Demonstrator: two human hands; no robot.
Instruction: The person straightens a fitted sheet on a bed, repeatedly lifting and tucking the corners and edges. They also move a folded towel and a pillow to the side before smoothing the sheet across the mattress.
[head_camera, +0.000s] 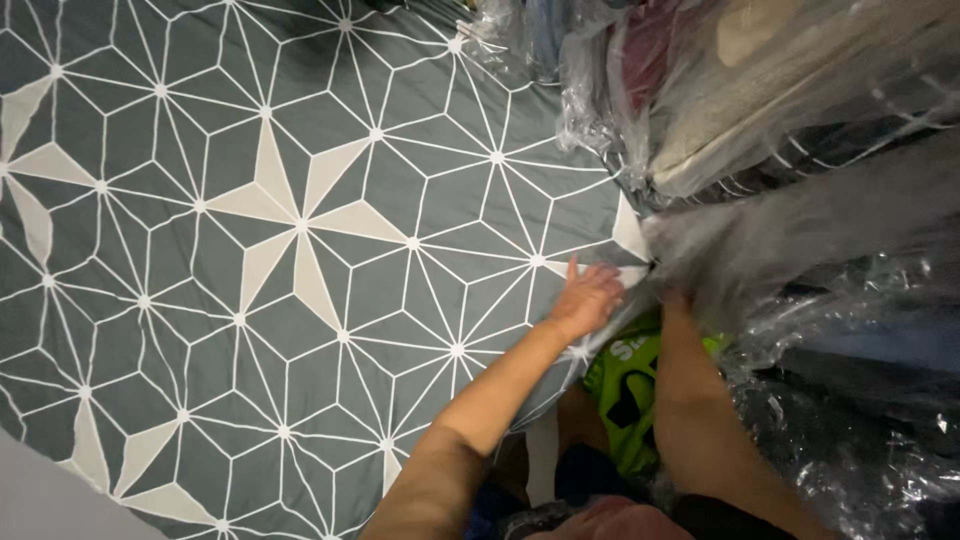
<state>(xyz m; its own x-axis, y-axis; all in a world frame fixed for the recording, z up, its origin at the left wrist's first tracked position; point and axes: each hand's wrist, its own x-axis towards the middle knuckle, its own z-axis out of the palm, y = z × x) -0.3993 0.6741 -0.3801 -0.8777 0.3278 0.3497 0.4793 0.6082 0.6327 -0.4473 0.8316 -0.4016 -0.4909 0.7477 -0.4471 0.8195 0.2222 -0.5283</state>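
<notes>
Currently left hand lies flat, fingers spread, on grey star-pattern bedsheet edge. Right hand buried under plastic-wrapped bundles beside sheet; grip can't tell. Sheet mostly spread, that edge unfinished.

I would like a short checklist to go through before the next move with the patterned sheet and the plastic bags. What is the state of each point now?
1. Left hand on the grey patterned sheet, near its edge: ok, it lies flat there.
2. Right hand in view: not ok, the forearm runs under the clear plastic bags and the hand is hidden.
3. What the right hand holds: cannot tell.
4. Sheet spread smooth: ok on the visible part.
5. Bags stable: cannot tell, that side is blurred.
6. Green bag between the arms, apart from the sheet: cannot tell, partly covered.
</notes>
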